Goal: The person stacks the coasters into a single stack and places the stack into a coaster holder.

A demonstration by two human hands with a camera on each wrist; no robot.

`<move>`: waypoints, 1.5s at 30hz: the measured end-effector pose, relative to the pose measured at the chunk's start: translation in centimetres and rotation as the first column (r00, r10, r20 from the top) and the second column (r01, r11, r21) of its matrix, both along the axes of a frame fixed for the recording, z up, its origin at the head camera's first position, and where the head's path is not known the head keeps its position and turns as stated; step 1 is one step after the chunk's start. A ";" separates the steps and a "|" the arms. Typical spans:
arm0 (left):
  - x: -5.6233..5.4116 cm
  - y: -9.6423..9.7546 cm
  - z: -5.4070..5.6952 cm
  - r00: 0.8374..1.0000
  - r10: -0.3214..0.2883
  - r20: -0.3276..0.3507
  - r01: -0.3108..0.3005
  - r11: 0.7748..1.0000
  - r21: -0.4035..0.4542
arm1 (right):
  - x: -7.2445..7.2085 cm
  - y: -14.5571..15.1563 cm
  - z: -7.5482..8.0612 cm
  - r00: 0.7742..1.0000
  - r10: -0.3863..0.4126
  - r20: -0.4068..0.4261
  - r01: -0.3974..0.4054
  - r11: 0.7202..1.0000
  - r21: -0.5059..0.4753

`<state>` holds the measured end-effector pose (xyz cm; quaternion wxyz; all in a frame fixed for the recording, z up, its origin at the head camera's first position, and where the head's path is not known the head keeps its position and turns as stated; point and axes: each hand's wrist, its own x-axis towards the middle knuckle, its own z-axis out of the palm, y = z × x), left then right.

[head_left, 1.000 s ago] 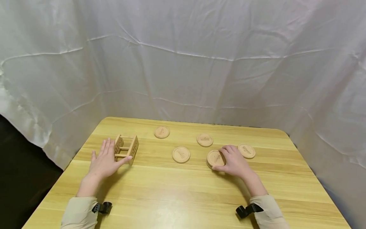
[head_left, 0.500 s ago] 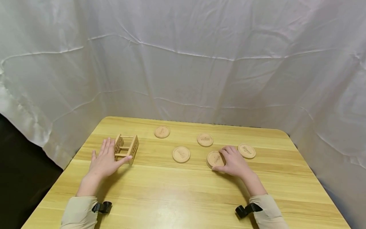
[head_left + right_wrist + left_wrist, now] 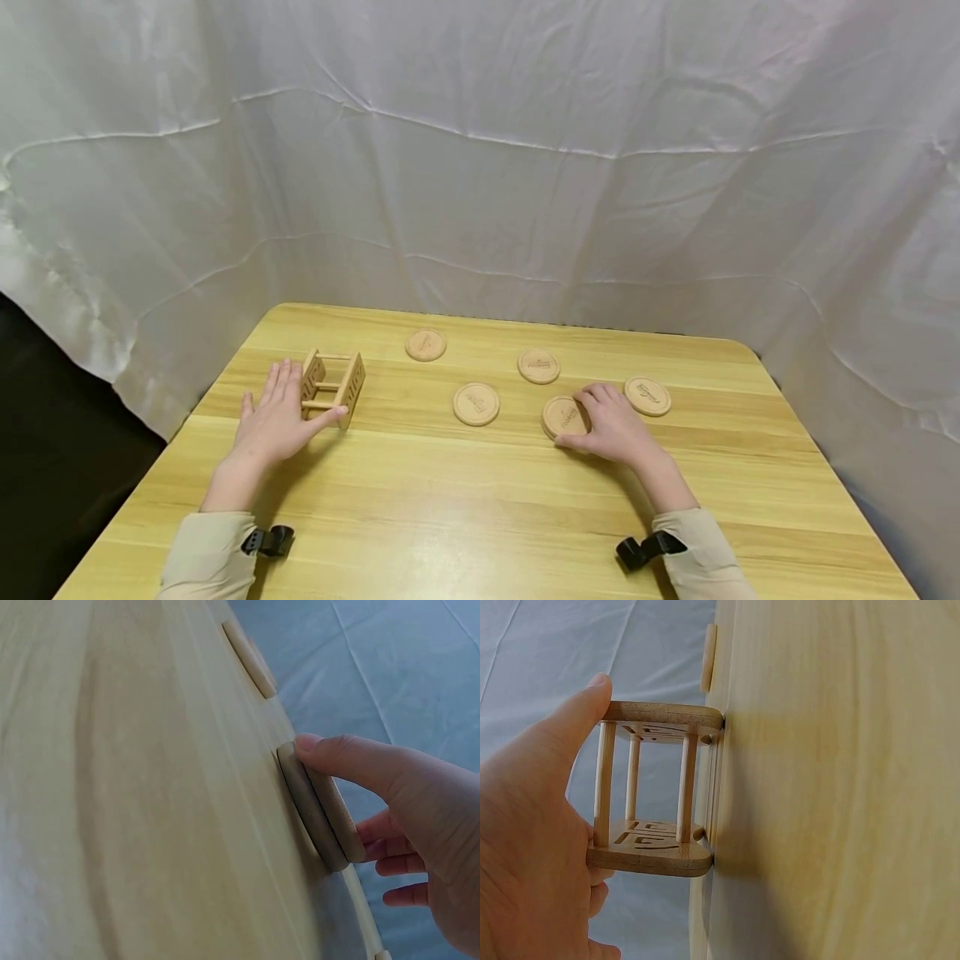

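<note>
— Pale, creased cloth (image 3: pixel 487 208) is hung around the wood-grained table (image 3: pixel 450 517); and how is the grip set?

— Stacked coasters (image 3: pixel 562 416) are pinched by the right hand (image 3: pixel 611 425), thumb at the near edge, fingers at the far side! Two discs are shown up close, one on the other; whether both are clasped cannot be told.

— And on the left?

— Wooden rack (image 3: pixel 351 392), held by the left hand (image 3: pixel 272 423): thumb pressed to its right panel, fingers laid along its left, both cut-out panels joined by rods.

— Outward from the right grip, then!

— One loose coaster (image 3: pixel 647 396) is spotted just right of the knuckles; a second coaster (image 3: pixel 538 366) is placed beyond the grip, slightly left; a third coaster (image 3: pixel 476 404) is seen left of the stack, between the hands; a fourth coaster (image 3: pixel 425 344) is parked beyond the rack, to its right.

— And behind both grips?

— Black wrist cameras (image 3: pixel 632 554), strapped over beige sleeves (image 3: pixel 206 554).
</note>
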<state>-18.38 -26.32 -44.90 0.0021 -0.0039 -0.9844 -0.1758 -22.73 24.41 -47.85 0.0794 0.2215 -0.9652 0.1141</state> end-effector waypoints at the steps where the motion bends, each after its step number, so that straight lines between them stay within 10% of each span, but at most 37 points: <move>1: 0.0 0.0 0.0 1.000 -0.001 0.001 0.001 1.000 0.001 | 0.0 0.0 0.0 1.000 -0.001 0.000 0.001 1.000 0.003; 31: -0.2 0.1 0.1 1.000 -0.005 0.007 0.005 1.000 0.006 | 0.2 0.1 0.6 1.000 0.001 0.014 -0.001 1.000 -0.005; 45: -0.1 -0.1 -0.1 1.000 -0.005 0.016 0.005 1.000 0.001 | -0.3 -1.7 3.9 0.999 0.022 -0.034 -0.023 1.000 -0.022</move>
